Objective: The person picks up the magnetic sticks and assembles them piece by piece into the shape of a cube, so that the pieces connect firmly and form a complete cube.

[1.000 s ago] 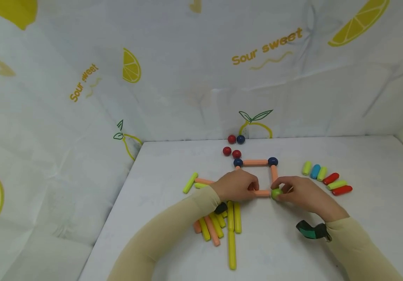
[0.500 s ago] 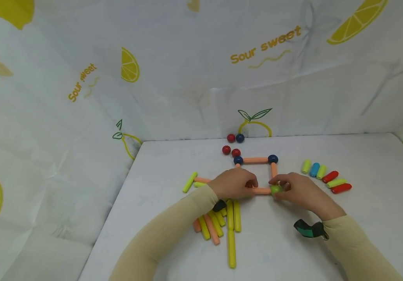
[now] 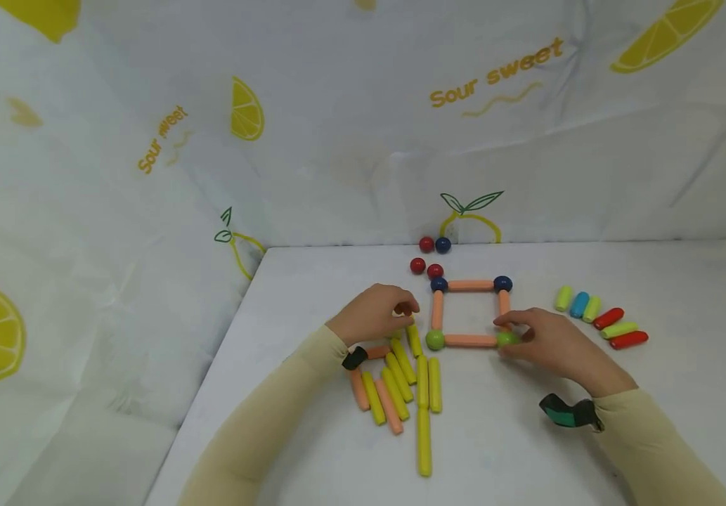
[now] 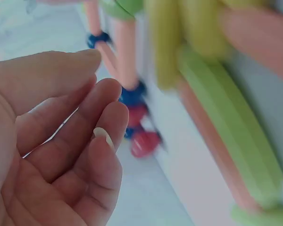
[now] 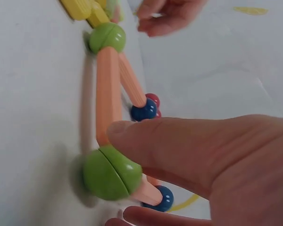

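A white lemon-printed sheet (image 3: 337,147) backs a white tabletop (image 3: 514,443). The left hand (image 3: 372,313) hovers, empty and loosely bent, at nine o'clock; the right hand (image 3: 546,344), thumb and fingers parted, is at four. Between lies a square of faceted orange rods (image 3: 471,341), dark-blue balls (image 3: 502,284) at ten and two, glossy green balls (image 3: 435,340) at eight and four. Right-thumb contact is unclear.

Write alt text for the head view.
Four orange sticks form a square on a white table, blue balls at its far corners, green balls at the near ones. A person's right grip is at the right green ball; the empty left grip hovers near yellow sticks.
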The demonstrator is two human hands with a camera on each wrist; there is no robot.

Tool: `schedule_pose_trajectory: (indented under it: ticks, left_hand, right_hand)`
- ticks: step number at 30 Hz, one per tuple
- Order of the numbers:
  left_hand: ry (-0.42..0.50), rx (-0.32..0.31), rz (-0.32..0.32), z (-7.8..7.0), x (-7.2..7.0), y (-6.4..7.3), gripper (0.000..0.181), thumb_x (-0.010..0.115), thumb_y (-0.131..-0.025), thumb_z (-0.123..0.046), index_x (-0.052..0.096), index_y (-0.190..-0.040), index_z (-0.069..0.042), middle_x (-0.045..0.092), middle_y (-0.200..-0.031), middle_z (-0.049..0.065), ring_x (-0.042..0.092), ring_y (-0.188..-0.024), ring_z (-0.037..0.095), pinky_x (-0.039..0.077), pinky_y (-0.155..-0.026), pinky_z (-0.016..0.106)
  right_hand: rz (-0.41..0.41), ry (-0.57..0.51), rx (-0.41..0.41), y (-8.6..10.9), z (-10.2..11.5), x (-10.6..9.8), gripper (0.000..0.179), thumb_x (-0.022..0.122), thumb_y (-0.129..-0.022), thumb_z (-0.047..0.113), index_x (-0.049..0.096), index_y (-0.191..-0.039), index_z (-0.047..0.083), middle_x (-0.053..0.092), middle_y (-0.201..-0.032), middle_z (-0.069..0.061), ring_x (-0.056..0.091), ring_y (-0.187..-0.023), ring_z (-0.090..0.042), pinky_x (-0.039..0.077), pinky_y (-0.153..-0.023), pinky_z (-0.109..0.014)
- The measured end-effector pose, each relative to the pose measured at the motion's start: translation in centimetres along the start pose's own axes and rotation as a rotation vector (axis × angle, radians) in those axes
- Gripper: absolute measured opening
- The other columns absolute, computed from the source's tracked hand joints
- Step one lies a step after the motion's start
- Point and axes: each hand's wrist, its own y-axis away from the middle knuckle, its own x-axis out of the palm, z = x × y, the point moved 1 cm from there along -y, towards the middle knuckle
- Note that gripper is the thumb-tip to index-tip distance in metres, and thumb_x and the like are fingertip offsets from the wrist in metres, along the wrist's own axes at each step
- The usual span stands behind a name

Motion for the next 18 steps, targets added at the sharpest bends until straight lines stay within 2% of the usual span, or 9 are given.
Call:
schedule_pose_trajectory:
  ticks: [4, 7, 10, 14, 18]
  left_hand:
    - [0.0, -0.076, 0.002, 2.1, -0.5, 1.5, 0.023, 0.076, -0.103, -0.031, 0.079, -0.122, -0.017, 0.077, -0.114, -0.005, 0.068, -0.103, 0.011, 0.058, -0.097, 0.03]
    - [0.009, -0.081, 0.008, 3.2, -0.4, 2.2, 0.018, 0.076, -0.104, -0.03, 0.08, -0.116, -0.018, 0.078, -0.109, -0.006, 0.068, -0.098, 0.011, 0.059, -0.094, 0.031]
    - [-0.002, -0.06, 0.018, 4.0, -0.2, 2.8, 0.013, 0.074, -0.104, -0.022, 0.08, -0.114, -0.019, 0.078, -0.108, -0.007, 0.068, -0.097, 0.01, 0.059, -0.094, 0.031]
    - [-0.026, -0.076, 0.022, 4.7, 0.2, 3.5, 0.016, 0.076, -0.101, -0.02, 0.08, -0.116, -0.019, 0.077, -0.109, -0.009, 0.067, -0.098, 0.009, 0.059, -0.095, 0.031]
    - [-0.022, -0.101, 0.022, 4.5, 0.6, 3.8, 0.019, 0.077, -0.099, -0.019, 0.081, -0.118, -0.019, 0.075, -0.109, -0.008, 0.065, -0.096, 0.01, 0.059, -0.094, 0.032]
  right_hand:
    - [-0.039, 0.009, 0.015, 0.6, -1.3, -0.9, 0.059, 0.082, -0.095, 0.042, 0.068, -0.143, 0.012, 0.065, -0.139, -0.03, 0.067, -0.113, -0.044, 0.062, -0.076, -0.047]
    - [-0.094, 0.024, 0.015, 1.7, -2.9, -2.2, 0.058, 0.079, -0.097, 0.04, 0.066, -0.144, 0.01, 0.068, -0.135, -0.029, 0.068, -0.113, -0.044, 0.061, -0.073, -0.046]
    - [-0.149, 0.053, 0.01, 3.0, -4.7, -3.6, 0.053, 0.078, -0.099, 0.035, 0.067, -0.143, 0.007, 0.072, -0.127, -0.027, 0.069, -0.109, -0.043, 0.058, -0.071, -0.043]
    - [-0.194, 0.09, 0.033, 4.2, -7.4, -5.4, 0.048, 0.077, -0.1, 0.031, 0.067, -0.139, 0.003, 0.073, -0.117, -0.026, 0.068, -0.104, -0.043, 0.054, -0.067, -0.037]
    - [-0.217, 0.131, 0.079, 4.6, -9.8, -6.7, 0.044, 0.078, -0.098, 0.024, 0.068, -0.133, -0.002, 0.071, -0.117, -0.031, 0.065, -0.101, -0.047, 0.054, -0.063, -0.035]
